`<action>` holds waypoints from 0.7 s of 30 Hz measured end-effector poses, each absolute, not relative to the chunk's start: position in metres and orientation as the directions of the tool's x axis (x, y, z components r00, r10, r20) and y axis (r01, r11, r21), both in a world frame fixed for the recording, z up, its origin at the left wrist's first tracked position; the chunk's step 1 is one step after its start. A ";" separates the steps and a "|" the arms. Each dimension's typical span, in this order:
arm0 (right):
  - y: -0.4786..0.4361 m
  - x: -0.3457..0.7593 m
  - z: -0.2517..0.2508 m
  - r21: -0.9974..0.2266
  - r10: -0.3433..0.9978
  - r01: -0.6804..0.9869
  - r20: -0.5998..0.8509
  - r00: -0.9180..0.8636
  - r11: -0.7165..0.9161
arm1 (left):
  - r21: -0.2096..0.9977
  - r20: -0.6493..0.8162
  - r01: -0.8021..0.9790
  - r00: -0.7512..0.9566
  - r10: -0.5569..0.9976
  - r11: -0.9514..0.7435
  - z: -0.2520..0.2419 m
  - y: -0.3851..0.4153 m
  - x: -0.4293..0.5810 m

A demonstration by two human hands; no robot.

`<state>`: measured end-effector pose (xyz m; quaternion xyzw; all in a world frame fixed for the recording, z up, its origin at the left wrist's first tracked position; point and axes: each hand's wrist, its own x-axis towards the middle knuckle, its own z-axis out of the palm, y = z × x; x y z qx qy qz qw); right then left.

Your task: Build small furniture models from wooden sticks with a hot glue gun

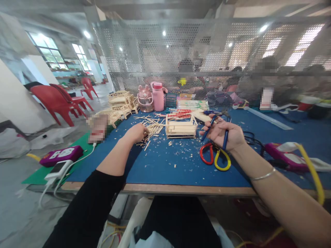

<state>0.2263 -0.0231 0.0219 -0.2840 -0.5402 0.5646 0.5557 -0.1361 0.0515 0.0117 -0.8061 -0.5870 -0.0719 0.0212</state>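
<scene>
Black clothing (pixel 178 220) on the person's lap fills the near edge of the head view. A black sleeve (pixel 90 203) covers the left upper arm, and a silver bangle (pixel 263 175) sits on the right forearm.

The left hand (pixel 137 132) rests on the blue table (pixel 165 165), left of centre. Its fingers are curled together and the tips touch the near-left edge of a pile of wooden sticks (pixel 155 129). Whether a stick is pinched cannot be told.

The right hand (pixel 224 132) is raised just above the table, right of centre, palm turned upward. Its fingers wrap a blue-handled cutter (pixel 211 126), with both handles passing through the closed grip.

Scissors (pixel 214 156) with one red and one yellow loop lie flat on the table, just near of the right hand. A box-shaped stick frame (pixel 180 129) stands between the two hands, just right of the stick pile. Wood chips are scattered across the table around it.

Further back stand a pink bottle (pixel 158 95) and finished stick models (pixel 122 101). A perforated metal screen (pixel 181 51) closes the far side. Red chairs (pixel 64 101) stand far left. A phone (pixel 58 168) on a cable lies at the near-left table corner.
</scene>
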 end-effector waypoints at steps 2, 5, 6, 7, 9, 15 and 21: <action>-0.023 0.224 0.021 -0.914 0.935 -0.363 0.274 -0.226 0.180 | 0.045 0.180 0.954 0.283 0.942 -0.295 0.012 0.052 -0.135; -0.024 0.223 0.021 -0.908 0.934 -0.378 0.277 -0.224 0.178 | 0.063 0.258 0.951 0.278 0.925 -0.304 0.016 0.048 -0.138; -0.025 0.222 0.021 -0.913 0.934 -0.361 0.280 -0.222 0.188 | 0.082 0.295 0.947 0.275 0.915 -0.311 0.018 0.046 -0.139; -0.025 0.222 0.022 -0.919 0.933 -0.339 0.284 -0.219 0.201 | 0.103 0.331 0.944 0.265 0.906 -0.314 0.020 0.044 -0.140; -0.026 0.222 0.022 -0.928 0.930 -0.297 0.297 -0.219 0.226 | 0.156 0.381 0.949 0.199 0.903 -0.275 0.026 0.039 -0.141; -0.029 0.216 0.023 -0.902 0.878 -0.193 0.423 -0.224 0.385 | 0.483 0.587 0.850 -0.136 0.798 -0.211 0.047 0.008 -0.109; -0.042 0.207 0.023 -0.717 0.846 0.456 0.494 -0.202 0.527 | 0.925 0.333 0.152 0.118 0.936 -0.348 0.036 -0.020 -0.016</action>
